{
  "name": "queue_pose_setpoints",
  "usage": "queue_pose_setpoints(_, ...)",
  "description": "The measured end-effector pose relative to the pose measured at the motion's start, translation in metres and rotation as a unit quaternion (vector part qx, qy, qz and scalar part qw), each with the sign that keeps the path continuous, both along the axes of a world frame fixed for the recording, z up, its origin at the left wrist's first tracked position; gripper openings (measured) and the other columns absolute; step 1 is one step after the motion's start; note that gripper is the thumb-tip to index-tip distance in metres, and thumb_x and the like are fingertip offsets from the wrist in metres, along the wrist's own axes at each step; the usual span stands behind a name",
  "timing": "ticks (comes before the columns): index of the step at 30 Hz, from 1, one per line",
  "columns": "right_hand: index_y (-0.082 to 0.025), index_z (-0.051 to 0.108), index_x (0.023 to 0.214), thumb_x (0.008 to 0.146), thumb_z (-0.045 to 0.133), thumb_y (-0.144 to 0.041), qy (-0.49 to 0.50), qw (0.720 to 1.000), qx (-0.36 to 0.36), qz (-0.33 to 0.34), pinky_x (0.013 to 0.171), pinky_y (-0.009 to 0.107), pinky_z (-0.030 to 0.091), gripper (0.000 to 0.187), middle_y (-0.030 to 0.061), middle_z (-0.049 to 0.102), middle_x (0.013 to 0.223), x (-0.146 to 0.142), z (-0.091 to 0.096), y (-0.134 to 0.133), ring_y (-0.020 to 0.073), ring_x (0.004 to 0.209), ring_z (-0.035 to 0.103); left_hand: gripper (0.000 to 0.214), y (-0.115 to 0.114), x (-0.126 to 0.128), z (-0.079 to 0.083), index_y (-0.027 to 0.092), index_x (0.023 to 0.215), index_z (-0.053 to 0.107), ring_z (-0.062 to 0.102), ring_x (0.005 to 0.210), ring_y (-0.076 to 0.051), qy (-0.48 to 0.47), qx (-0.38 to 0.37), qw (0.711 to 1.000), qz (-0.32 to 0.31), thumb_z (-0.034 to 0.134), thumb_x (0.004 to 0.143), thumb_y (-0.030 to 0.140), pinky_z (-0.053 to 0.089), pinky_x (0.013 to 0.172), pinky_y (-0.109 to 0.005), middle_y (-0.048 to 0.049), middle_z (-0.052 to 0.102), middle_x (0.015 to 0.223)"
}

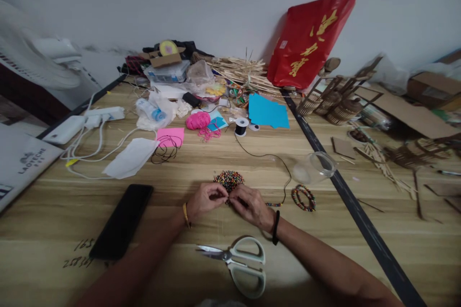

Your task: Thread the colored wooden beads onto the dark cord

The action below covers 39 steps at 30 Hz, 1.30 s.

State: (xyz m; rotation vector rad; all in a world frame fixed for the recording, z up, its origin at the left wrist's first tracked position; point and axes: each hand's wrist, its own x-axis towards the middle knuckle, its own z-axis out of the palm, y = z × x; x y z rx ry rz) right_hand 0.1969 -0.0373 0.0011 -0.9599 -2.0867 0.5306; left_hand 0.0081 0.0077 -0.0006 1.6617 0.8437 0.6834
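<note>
My left hand (208, 199) and my right hand (252, 204) meet fingertip to fingertip at the near edge of a pile of small multicoloured beads (229, 178). Both are pinched closed. A black cord (266, 155) runs from a spool (241, 127), curves right, and passes under my right hand, with several strung beads (274, 205) beside the wrist. What the left fingertips pinch is too small to make out. To the right lies a beaded bracelet (303, 198). Scissors (236, 261) with pale handles rest slightly open in front of the hands.
A black phone (122, 223) lies at left, near white cables and a power strip (104, 115). A clear jar (317, 167) is on its side at right. Pink yarn (198, 120), blue paper (268, 111), wooden sticks and a red bag (309, 43) are farther back.
</note>
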Motion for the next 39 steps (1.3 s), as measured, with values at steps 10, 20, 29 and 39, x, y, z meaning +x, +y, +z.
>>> queue_pose_setpoints(10, -0.018, 0.056, 0.089, 0.093, 0.044, -0.020, -0.005, 1.000, -0.010, -0.005, 0.065, 0.026, 0.046, 0.013, 0.0059, 0.059, 0.080, 0.0013, -0.0016, -0.0015, 0.0154, 0.073, 0.056, 0.007, 0.0010, 0.0013, -0.0016, 0.011, 0.072, 0.064, 0.061, 0.069, -0.012, -0.015, -0.015, 1.000, -0.005, 0.063, 0.068, 0.017, 0.051, 0.068, -0.022, -0.0048, 0.067, 0.074)
queue_pose_setpoints(20, -0.018, 0.058, 0.094, 0.093, 0.046, -0.020, 0.005, 1.000, -0.016, -0.002, 0.066, 0.027, 0.048, 0.012, 0.0071, 0.061, 0.082, 0.0024, -0.0033, -0.0012, 0.0162, 0.075, 0.058, 0.009, -0.0003, 0.0009, -0.0013, 0.011, 0.073, 0.065, 0.062, 0.070, -0.012, -0.011, -0.026, 1.000, -0.008, 0.066, 0.069, 0.019, 0.051, 0.068, -0.022, -0.0057, 0.068, 0.075)
queue_pose_setpoints(29, -0.019, 0.056, 0.093, 0.094, 0.044, -0.020, 0.008, 1.000, -0.015, 0.004, 0.069, 0.028, 0.048, 0.012, 0.0076, 0.059, 0.086, 0.0019, 0.0010, -0.0018, 0.0170, 0.079, 0.057, 0.008, -0.0006, 0.0000, -0.0012, 0.011, 0.074, 0.066, 0.062, 0.070, -0.012, -0.007, -0.012, 1.000, 0.002, 0.066, 0.069, 0.018, 0.051, 0.069, -0.023, -0.0048, 0.068, 0.075)
queue_pose_setpoints(39, -0.019, 0.054, 0.087, 0.093, 0.044, -0.020, 0.006, 1.000, -0.006, -0.008, 0.066, 0.028, 0.045, 0.012, 0.0062, 0.059, 0.079, 0.0012, -0.0006, -0.0032, 0.0166, 0.073, 0.054, 0.011, -0.0008, -0.0013, 0.0035, 0.010, 0.077, 0.067, 0.063, 0.074, -0.014, -0.016, -0.042, 0.999, 0.000, 0.068, 0.069, 0.018, 0.051, 0.074, -0.025, -0.0059, 0.068, 0.078)
